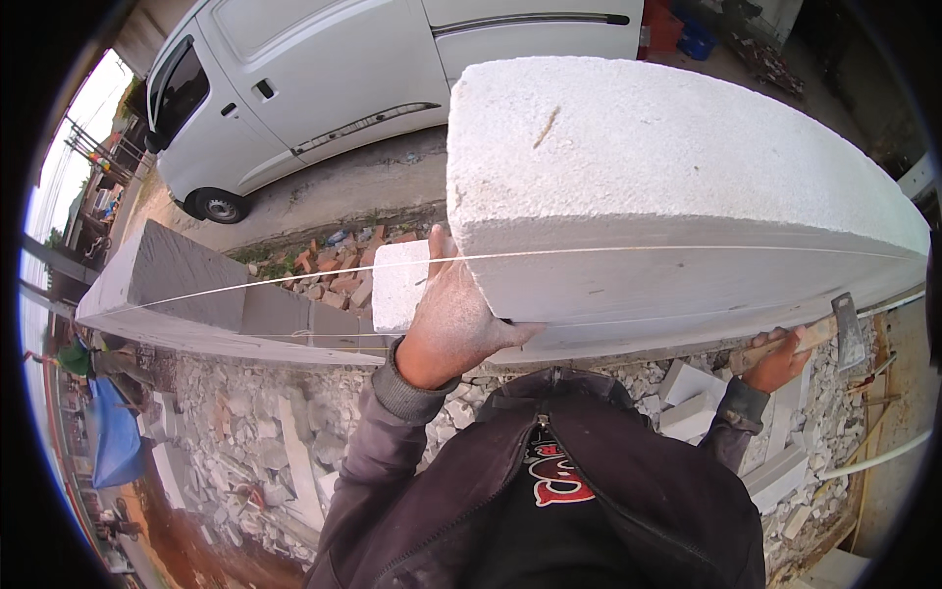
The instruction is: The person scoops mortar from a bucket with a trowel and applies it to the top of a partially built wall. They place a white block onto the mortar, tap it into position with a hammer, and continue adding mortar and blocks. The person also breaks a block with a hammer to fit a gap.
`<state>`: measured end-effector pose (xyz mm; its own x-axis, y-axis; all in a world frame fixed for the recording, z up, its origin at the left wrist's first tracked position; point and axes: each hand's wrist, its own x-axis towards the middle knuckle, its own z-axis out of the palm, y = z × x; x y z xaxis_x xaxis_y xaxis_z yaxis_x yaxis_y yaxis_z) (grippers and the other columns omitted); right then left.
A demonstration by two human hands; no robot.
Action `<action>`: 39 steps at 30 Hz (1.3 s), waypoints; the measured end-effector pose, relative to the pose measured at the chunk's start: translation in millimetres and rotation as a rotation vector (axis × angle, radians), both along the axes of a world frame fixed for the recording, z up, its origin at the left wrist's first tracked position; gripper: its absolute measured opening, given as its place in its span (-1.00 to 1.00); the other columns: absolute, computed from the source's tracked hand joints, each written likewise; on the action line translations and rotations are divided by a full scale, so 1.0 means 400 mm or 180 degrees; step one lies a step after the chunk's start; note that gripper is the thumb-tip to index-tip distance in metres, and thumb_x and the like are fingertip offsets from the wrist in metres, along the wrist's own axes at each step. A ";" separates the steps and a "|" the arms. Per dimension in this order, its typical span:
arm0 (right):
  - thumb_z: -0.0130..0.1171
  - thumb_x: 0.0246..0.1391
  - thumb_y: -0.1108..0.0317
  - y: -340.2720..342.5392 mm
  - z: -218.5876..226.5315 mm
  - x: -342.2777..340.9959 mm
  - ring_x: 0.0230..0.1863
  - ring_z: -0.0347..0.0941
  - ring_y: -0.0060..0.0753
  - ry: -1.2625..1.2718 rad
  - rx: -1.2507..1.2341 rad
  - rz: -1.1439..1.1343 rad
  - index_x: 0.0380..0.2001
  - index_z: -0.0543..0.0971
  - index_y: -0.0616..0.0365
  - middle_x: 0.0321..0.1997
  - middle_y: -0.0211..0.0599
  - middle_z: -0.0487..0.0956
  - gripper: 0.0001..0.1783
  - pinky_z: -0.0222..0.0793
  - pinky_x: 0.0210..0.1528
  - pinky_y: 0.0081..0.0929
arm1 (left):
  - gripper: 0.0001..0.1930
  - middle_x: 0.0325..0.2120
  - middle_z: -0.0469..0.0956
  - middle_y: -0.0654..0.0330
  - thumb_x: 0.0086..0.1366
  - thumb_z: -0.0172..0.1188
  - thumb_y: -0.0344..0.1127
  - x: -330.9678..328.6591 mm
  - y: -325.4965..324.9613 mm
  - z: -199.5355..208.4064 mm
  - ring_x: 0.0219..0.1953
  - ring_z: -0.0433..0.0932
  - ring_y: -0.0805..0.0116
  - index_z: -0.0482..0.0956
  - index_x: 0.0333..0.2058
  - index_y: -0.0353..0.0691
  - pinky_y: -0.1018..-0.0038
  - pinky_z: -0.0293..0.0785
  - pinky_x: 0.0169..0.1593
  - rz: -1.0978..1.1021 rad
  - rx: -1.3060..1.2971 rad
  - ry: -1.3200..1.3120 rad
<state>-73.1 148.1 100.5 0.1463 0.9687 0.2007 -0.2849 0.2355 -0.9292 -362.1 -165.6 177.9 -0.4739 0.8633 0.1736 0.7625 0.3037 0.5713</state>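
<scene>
A large white aerated concrete block (628,250) rests at the top of the wall in front of me. My left hand (456,319) grips its left end, with the thumb along the near face and the fingers partly hidden behind it. Just left of that hand shows a smaller white block piece (397,283). At the right, my right hand (773,363) is wrapped round the wooden handle of a hatchet (850,332), whose metal head points up and away from me. A taut string (579,252) crosses in front of the large block.
The pale block wall (196,275) continues to the left. Broken bricks (339,270) lie behind it, and a white van (324,88) stands beyond. Rubble and block offcuts (255,442) cover the ground by me. A blue tarp (116,432) hangs far left.
</scene>
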 end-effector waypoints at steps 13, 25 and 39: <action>0.12 0.34 0.02 0.098 -0.120 0.058 -0.62 0.27 -0.54 -0.0331 0.0243 -0.0070 -0.06 0.37 0.25 -0.52 -0.39 0.35 -0.53 0.27 -0.59 -0.51 | 0.56 0.46 -0.29 -0.25 -0.23 0.52 0.41 -0.023 -0.013 0.155 0.51 -0.27 -0.17 -0.36 0.44 -0.35 0.00 -0.23 0.50 -0.0150 0.0966 -0.0869; 0.24 0.02 -0.34 0.315 -0.286 0.038 0.10 0.30 -0.18 -0.0574 -0.0618 -0.0046 0.24 0.37 -0.02 0.04 0.04 0.39 -0.14 0.15 0.19 -0.02 | 0.55 0.46 -0.24 -0.17 -0.22 0.61 0.28 -0.006 0.011 0.132 0.51 -0.22 -0.10 -0.37 0.46 -0.27 0.05 -0.14 0.49 -0.0057 0.1578 -0.0823; 0.17 0.16 -0.25 0.339 -0.294 0.001 -0.20 0.36 -0.26 -0.0628 -0.0280 0.0194 0.07 0.40 0.16 -0.22 -0.07 0.44 -0.28 0.25 -0.14 -0.20 | 0.53 0.41 -0.02 -0.13 -0.27 0.67 0.20 0.034 -0.016 0.095 0.45 -0.01 -0.01 -0.26 0.46 -0.30 0.08 0.04 0.44 0.0319 0.1471 -0.1483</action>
<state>-72.7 283.6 -17.0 0.0531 0.9896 0.1340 -0.1069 0.1390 -0.9845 -348.4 -172.1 215.7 -0.6631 0.6969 0.2730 0.3850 0.0049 0.9229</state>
